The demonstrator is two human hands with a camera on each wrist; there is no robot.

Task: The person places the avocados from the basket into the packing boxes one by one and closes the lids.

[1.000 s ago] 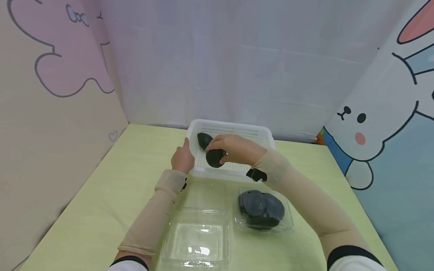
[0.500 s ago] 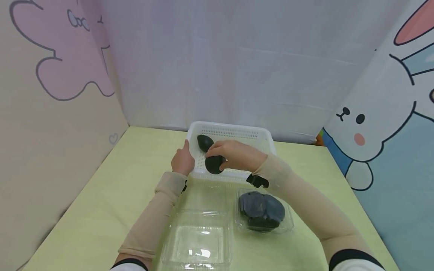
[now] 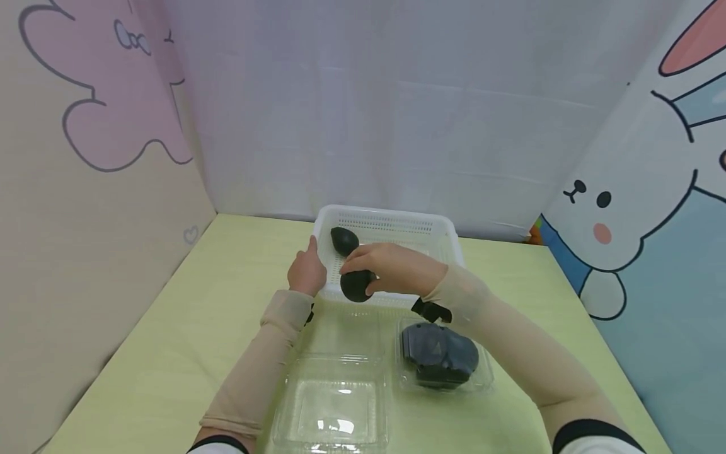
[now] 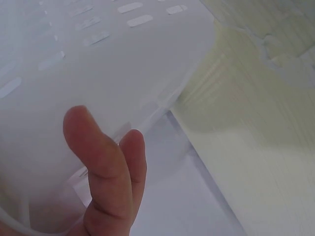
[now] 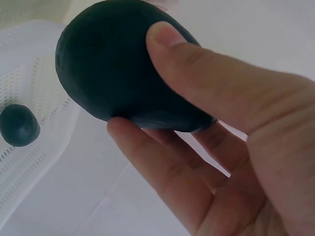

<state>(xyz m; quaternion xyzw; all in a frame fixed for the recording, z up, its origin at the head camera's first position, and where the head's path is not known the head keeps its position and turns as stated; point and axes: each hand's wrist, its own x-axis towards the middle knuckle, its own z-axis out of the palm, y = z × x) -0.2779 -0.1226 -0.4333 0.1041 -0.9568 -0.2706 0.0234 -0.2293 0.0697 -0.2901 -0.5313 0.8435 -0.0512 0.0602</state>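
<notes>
My left hand (image 3: 307, 272) grips the left rim of a white slotted plastic basket (image 3: 391, 211); in the left wrist view two fingers (image 4: 106, 167) show against the basket wall. Between the thumb and fingers of my right hand (image 3: 397, 268) is a dark green avocado (image 3: 356, 286), over the basket's near edge. The right wrist view shows my thumb across this avocado (image 5: 113, 64) and fingertips under it. A second avocado (image 3: 343, 241) lies in the basket's far left corner. To the near right, several dark avocados (image 3: 439, 354) sit packed in a clear plastic box.
An opened clear clamshell box (image 3: 331, 403) lies on the pale yellow table (image 3: 187, 340) in front of me. The packed clear box (image 3: 484, 378) stands to its right, below my right forearm. A white curtain (image 3: 363, 113) hangs behind the basket, and printed cloth walls flank the table.
My right hand has moved toward me with the avocado, from above the basket's middle to its near edge. The left hand stays on the rim.
</notes>
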